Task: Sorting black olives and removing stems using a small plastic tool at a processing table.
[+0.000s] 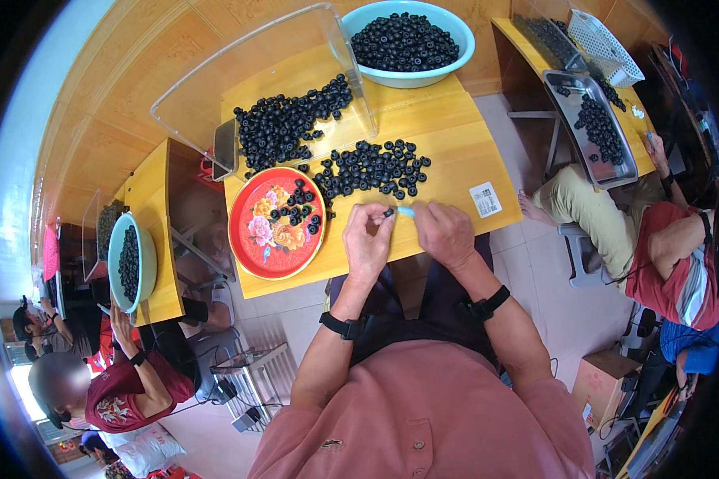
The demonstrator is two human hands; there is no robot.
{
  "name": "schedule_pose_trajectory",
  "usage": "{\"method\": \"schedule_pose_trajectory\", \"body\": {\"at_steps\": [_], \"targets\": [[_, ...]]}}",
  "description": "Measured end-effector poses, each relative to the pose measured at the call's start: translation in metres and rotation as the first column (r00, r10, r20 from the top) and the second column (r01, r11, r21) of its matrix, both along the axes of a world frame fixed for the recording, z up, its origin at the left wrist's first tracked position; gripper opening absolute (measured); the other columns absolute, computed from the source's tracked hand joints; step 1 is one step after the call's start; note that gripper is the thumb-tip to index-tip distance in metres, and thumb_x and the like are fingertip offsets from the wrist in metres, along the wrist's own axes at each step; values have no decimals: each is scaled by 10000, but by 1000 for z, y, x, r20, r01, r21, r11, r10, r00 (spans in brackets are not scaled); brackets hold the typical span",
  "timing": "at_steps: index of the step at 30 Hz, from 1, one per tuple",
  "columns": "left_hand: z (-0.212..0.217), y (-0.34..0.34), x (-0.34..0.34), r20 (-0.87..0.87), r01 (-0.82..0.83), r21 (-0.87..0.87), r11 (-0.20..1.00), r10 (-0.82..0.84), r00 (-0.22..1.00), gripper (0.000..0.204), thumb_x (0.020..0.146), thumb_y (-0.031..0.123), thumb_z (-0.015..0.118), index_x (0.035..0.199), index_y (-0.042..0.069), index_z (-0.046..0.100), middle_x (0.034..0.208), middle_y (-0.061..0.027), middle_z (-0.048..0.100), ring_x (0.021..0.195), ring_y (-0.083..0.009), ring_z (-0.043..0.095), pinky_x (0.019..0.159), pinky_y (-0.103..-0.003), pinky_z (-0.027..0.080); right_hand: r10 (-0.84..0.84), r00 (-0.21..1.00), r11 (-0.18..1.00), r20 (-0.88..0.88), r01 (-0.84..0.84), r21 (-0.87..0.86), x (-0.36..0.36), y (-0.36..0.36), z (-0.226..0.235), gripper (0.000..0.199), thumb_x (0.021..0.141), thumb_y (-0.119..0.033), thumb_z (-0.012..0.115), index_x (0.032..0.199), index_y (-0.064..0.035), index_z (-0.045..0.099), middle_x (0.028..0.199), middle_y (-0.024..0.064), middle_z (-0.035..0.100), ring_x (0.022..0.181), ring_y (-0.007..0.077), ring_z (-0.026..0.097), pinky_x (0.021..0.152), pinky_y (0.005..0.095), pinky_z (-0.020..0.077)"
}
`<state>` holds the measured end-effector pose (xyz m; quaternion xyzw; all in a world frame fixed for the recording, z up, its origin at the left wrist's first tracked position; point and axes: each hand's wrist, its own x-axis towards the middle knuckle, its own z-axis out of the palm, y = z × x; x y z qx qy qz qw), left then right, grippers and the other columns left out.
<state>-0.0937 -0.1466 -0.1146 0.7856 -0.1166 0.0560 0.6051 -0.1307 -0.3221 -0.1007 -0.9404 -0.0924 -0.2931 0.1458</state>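
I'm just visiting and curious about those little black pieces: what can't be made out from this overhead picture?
- Small black ring at the left hand fingertips: too small to show detail, partly covered by the fingers.
- Light blue piece by the right hand: mostly hidden in the fingers, kind unclear.
- Table near edge: covered by both hands.
- Steel tray at right: bent and shrunk near the fisheye rim.
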Motion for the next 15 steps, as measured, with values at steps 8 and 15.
{"method": "schedule_pose_trajectory", "body": {"at_steps": [8,15], "targets": [[9,4,-1,57,-38,6,999,38,998,211,883,-39,810,1071,7,728,986,-46,647,855,-117,658,776,-258,543,-35,999,999,39,34,11,1,3,-1,76,892,-122,688,952,-84,717,702,51,575,617,229,647,564,374,517],[46,53,15,478,-269,256,929,120,870,177,868,-10,797,1034,41,764,977,-127,702,900,-280,698,806,-382,563,-35,998,999,55,35,2,1,2,1,68,894,-128,691,943,-90,720,692,38,555,605,224,625,550,379,500]]}}
